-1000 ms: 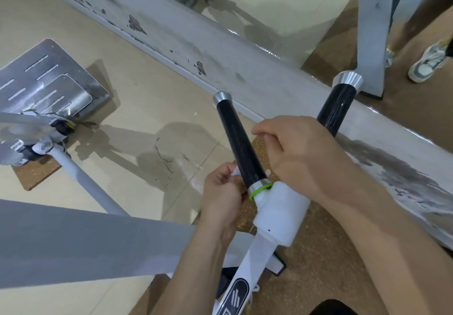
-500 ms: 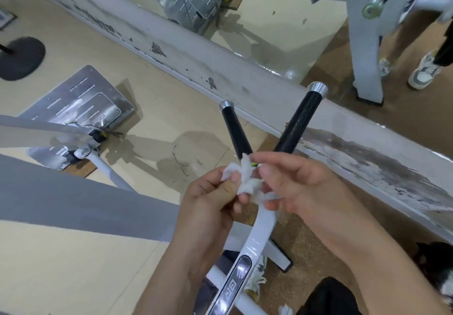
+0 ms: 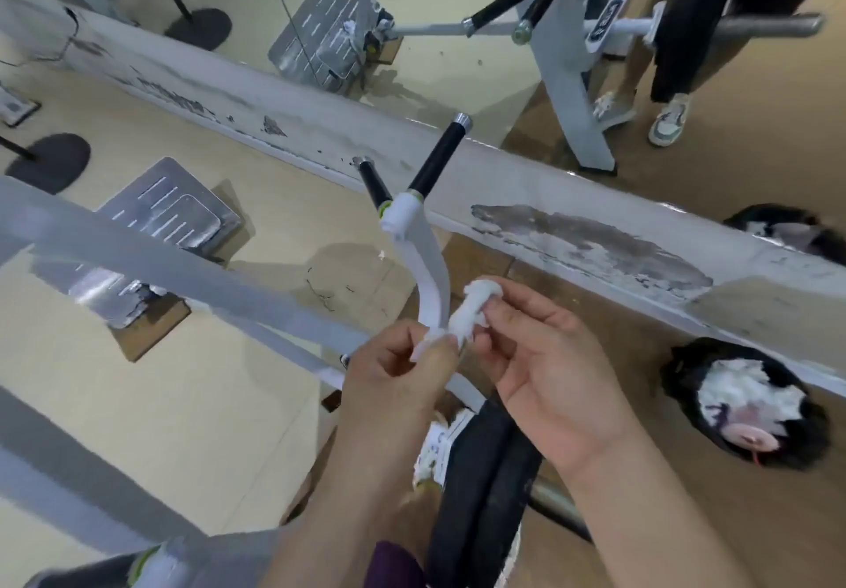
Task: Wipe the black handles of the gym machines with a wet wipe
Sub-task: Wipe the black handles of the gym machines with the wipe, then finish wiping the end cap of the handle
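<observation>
Crumpled wet wipe [image 3: 467,312] is pinched at frame centre by left hand [image 3: 403,372] and right hand [image 3: 549,367], grips narrow; black handles [image 3: 437,159] untouched above.

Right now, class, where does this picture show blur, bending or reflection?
Head view: the grey bar at lower left is motion-blurred; the white ledge bows from the wide lens; the mirror repeats the black handles; the wet wipe looks sharper.

Left hand [image 3: 398,386], right hand [image 3: 549,367]: bare; forearms uncovered to frame edge. Below curved white bar [image 3: 428,276]: black trousers [image 3: 480,486], matte, lengthwise fold. Left of trousers, under bar's lower end: white shoe [image 3: 435,445], scuffed, yellow-green edge. Farthest below bar: dark purple cloth patch [image 3: 393,564].
</observation>
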`<state>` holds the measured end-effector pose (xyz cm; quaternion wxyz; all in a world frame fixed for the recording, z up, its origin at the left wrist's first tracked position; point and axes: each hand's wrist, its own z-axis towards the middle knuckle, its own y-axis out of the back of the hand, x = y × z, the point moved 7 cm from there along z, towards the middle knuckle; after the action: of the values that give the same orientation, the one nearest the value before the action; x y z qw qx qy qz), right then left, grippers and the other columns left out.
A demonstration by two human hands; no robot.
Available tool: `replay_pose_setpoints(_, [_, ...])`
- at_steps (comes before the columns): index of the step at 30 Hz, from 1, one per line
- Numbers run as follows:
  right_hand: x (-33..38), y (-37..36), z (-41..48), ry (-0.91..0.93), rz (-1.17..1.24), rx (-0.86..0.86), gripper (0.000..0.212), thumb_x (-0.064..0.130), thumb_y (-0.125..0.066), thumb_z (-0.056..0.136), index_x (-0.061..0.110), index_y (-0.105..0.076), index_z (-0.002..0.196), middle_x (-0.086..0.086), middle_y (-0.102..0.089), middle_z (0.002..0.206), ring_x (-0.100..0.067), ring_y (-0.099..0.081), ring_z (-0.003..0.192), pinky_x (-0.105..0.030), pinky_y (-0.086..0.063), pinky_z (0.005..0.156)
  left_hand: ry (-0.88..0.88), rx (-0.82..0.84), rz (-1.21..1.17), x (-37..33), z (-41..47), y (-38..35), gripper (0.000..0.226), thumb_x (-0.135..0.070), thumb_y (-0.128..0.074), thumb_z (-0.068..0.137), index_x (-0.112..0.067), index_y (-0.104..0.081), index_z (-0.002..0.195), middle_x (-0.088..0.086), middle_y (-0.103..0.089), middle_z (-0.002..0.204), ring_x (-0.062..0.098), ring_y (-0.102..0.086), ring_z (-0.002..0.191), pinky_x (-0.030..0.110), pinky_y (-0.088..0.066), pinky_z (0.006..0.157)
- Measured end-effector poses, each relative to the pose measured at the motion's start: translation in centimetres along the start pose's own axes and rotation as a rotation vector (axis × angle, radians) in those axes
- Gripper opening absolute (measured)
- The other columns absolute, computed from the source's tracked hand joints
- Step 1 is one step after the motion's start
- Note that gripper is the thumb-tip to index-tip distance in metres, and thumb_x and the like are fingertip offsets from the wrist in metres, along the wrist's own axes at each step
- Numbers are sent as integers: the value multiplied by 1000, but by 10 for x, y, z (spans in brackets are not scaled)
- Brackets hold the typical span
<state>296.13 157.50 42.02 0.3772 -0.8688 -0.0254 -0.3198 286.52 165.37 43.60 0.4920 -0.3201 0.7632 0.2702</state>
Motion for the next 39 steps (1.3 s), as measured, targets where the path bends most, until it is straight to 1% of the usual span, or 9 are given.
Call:
replay_pose_setpoints(4, [6,35,-64,69,-72,-153,15,12,-68,66,10,-68,81,-8,-64,70,-9,-54,50,-16,-45,46,-129,131,116,-17,-47,-26,14,-8,-71,77,-14,-59,74,1,-57,64,9,-52,58,21,-44,54])
replay_pose_setpoints(6, [10,42,-92,64,-137,-160,8,10,-66,72,12,-74,71,-11,-65,70,-10,-53,51,-17,-47,46,-137,208,139,-19,-68,-36,29,-10,-76,75,-31,-68,94,-9,-67,76,5,-61,68,23,-51,65])
replay_pose_setpoints(8, [15,50,-118,58,-224,-170,22,6,-62,83,13,-77,68,-13,-67,70,-13,-55,53,-18,-48,47,-177,252,207,-21,-90,-42,39,-11,-75,77,-38,-70,104,-24,-69,80,-6,-62,72,15,-50,70])
replay_pose_setpoints(11, [18,56,-160,41,-391,-96,16,23,-66,80,13,-78,77,-10,-71,76,-14,-63,62,-21,-53,56,-275,272,281,-22,-120,-43,28,-15,-75,79,-39,-73,92,-21,-73,86,-5,-66,82,17,-51,77])
replay_pose_setpoints(14, [17,75,-203,102,-543,-136,18,18,-70,78,9,-76,92,-4,-72,78,-12,-66,73,-23,-53,66,-391,287,375,-20,-147,-52,13,-26,-77,76,-36,-70,78,-14,-68,78,-2,-62,74,11,-45,67])
replay_pose_setpoints(20, [25,131,-269,230,-268,-309,23,9,-69,72,4,-69,95,-11,-70,80,-17,-65,68,-24,-52,58,-276,526,234,3,-200,-113,27,-21,-76,78,-10,-53,68,3,-55,64,9,-49,59,19,-40,54])
replay_pose_setpoints(24, [52,179,-294,263,-271,-306,15,0,-64,81,5,-72,93,-11,-70,74,-16,-64,65,-24,-53,58,-286,625,281,13,-227,-176,14,-18,-75,80,-13,-62,77,-3,-61,65,10,-53,58,21,-45,55])
replay_pose_setpoints(28, [95,272,-311,277,-319,-495,18,-8,-58,86,4,-70,91,-13,-70,69,-15,-62,58,-24,-53,54,-335,729,383,22,-249,-268,18,-15,-74,81,-33,-70,83,-14,-71,79,-3,-62,71,11,-46,67])
replay_pose_setpoints(39, [215,499,-301,87,-463,-633,20,-2,-55,91,9,-72,91,-11,-70,87,-16,-63,72,-25,-51,60,-66,373,531,97,-179,-488,5,-22,-71,82,-21,-68,87,-6,-68,84,10,-62,77,23,-49,68])
